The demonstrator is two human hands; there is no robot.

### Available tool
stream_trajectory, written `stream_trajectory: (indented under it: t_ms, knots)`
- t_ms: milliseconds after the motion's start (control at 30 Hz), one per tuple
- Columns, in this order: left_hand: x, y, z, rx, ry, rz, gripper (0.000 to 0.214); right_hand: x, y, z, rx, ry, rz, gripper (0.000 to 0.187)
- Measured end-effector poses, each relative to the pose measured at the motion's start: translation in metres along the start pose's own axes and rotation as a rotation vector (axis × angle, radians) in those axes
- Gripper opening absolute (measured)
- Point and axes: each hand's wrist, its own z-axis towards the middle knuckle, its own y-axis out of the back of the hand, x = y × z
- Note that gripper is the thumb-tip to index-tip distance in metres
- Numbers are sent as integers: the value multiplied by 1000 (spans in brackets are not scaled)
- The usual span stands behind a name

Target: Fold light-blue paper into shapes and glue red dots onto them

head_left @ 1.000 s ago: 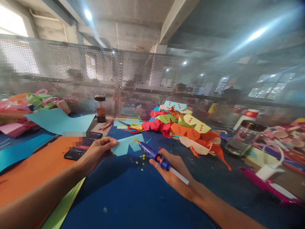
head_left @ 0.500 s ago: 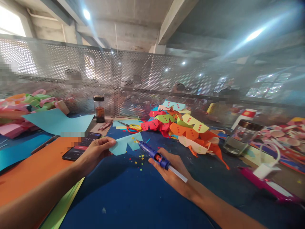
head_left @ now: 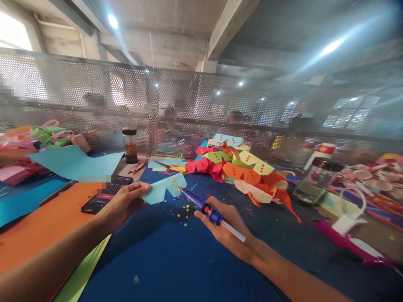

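Between the thumb and fingers of my left hand (head_left: 134,199) is one end of a light blue paper cutout (head_left: 157,189) with a notch in its lower edge. A small yellow square lies on the paper near its right end. My right hand (head_left: 225,222) is wrapped round a blue glue gun (head_left: 201,204), with a white glue stick (head_left: 233,230) jutting from its back. The gun's nozzle points at the cutout's right part, close to its edge; whether it touches I cannot tell. Tiny coloured paper squares (head_left: 185,212) are scattered on the blue table just below.
Dotted paper cutouts (head_left: 245,173) pile up beyond my right hand. Scissors (head_left: 174,168) lie behind the blue cutout. A phone (head_left: 107,195) rests on orange paper (head_left: 56,214) by my left wrist. Glass jars (head_left: 316,182) (head_left: 129,147) and a magenta power strip (head_left: 349,243) stand around. A perforated metal screen (head_left: 176,100) closes the back.
The glue gun's nozzle has shifted slightly left and down relative to the blue cutout, and the cutout's right end shows more. Both hands keep their hold.
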Motion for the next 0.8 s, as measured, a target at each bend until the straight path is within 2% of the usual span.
stream_trajectory:
  t_ms: [200,333,567,800]
  knots:
    - [0,0,0,5,61,-18,26,-1,0,0,16,-19,-11,24]
    - [0,-1,-1,12,44,-22,26,-1,1,1,20,-8,-25,22]
    - [1,3,2,43,59,-44,22,-9,-2,-2,24,31,-41,9]
    - [-4,-3,-1,85,100,-80,24,-13,-2,-3,26,85,-69,12]
